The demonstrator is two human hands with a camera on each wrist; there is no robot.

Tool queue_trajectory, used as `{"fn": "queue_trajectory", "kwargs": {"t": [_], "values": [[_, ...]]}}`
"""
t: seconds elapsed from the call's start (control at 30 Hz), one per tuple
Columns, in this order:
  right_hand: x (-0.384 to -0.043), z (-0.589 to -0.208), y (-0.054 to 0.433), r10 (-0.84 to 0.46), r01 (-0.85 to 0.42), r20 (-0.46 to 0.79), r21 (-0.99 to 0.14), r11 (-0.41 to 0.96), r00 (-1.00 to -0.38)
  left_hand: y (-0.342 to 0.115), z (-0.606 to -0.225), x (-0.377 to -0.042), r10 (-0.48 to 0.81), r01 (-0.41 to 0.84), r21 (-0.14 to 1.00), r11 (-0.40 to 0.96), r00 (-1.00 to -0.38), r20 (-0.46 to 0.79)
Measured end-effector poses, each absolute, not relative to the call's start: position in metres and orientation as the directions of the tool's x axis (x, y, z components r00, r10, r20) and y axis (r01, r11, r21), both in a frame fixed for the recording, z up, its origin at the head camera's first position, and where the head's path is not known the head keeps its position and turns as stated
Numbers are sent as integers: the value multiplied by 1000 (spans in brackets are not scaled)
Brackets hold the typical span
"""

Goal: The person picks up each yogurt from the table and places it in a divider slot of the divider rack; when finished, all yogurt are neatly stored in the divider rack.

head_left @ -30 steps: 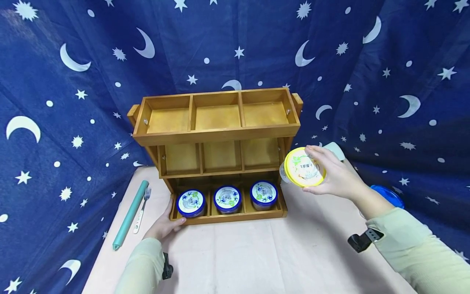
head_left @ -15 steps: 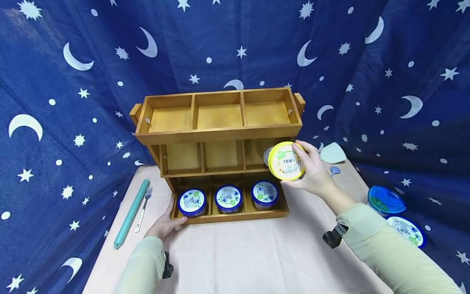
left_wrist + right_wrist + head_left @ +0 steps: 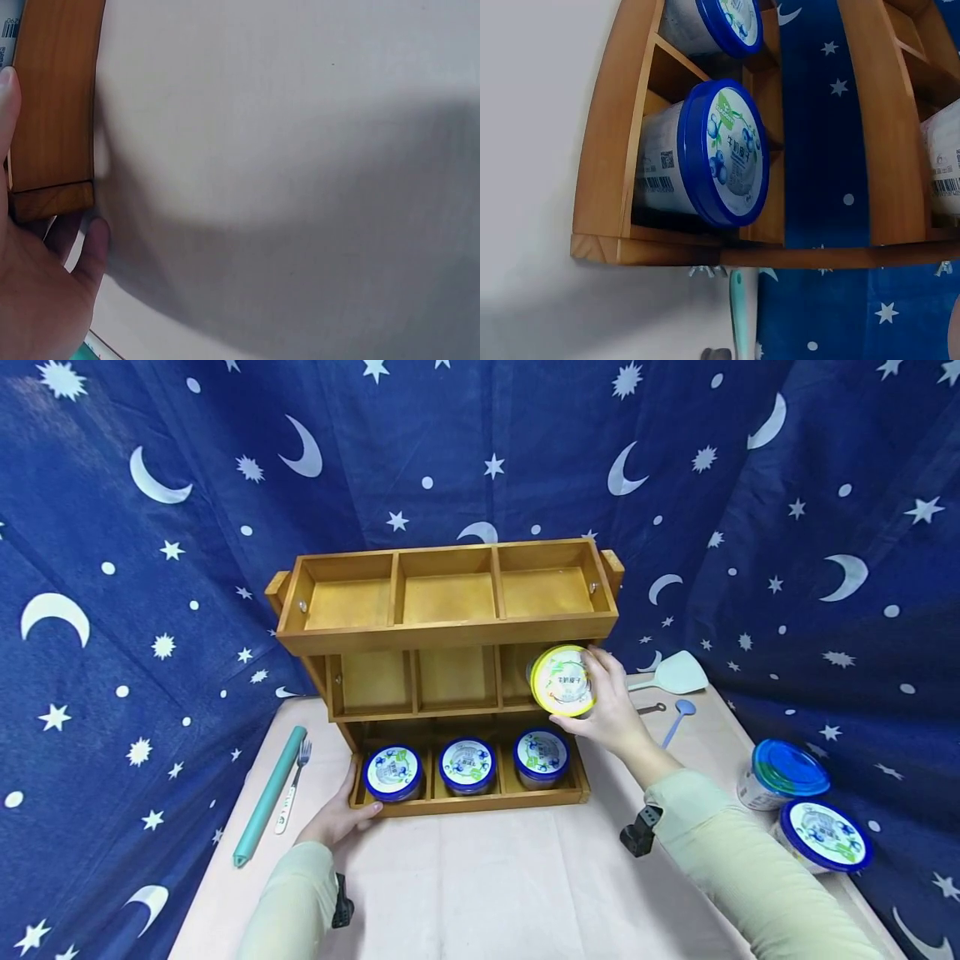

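A three-tier wooden rack stands mid-table, each tier split into three compartments. My left hand grips the front left corner of its bottom tier; in the left wrist view the thumb lies along the inner side, fingers around the end. In my right hand is a tub with a yellow lid, tilted toward me at the right compartment of the middle tier. The right wrist view catches this tub's white side inside the wooden frame. Three blue-lidded tubs sit in the bottom tier, one per compartment.
Two more blue-lidded tubs stand at the table's right edge. Behind my right hand lie a pale green spatula and a blue spoon. On the left are a teal stick-like roll and a fork. A starry blue curtain hangs behind.
My right hand has carried the yellow-lidded tub leftward from beside the rack to the middle tier's right compartment. The left hand keeps its grip on the rack's corner.
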State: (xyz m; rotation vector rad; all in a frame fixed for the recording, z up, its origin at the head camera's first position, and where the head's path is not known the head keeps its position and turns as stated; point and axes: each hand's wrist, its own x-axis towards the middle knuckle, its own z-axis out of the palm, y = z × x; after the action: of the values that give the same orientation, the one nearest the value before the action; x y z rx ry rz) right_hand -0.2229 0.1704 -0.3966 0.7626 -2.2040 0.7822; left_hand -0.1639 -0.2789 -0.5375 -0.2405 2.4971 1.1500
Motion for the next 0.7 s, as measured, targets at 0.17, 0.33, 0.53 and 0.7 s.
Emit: {"fn": "queue_trajectory", "kwargs": {"t": [0.17, 0.33, 0.53, 0.7], "values": [[-229, -399, 164, -281, -635, 673, -360, 683, -684, -279, -538, -165, 2, -319, 700, 640, -909, -416], [-232, -399, 160, -261, -582, 609, -417, 698, -749, -279, -538, -167, -3, -314, 680, 663, -909, -417], [-233, -398, 159, -273, -563, 580, -406, 719, -767, -278, -538, -167, 5, -307, 686, 660, -911, -412], [-229, -396, 164, -261, -543, 570, -407, 735, -779, -279, -539, -166, 8, -308, 697, 648, -912, -410]]}}
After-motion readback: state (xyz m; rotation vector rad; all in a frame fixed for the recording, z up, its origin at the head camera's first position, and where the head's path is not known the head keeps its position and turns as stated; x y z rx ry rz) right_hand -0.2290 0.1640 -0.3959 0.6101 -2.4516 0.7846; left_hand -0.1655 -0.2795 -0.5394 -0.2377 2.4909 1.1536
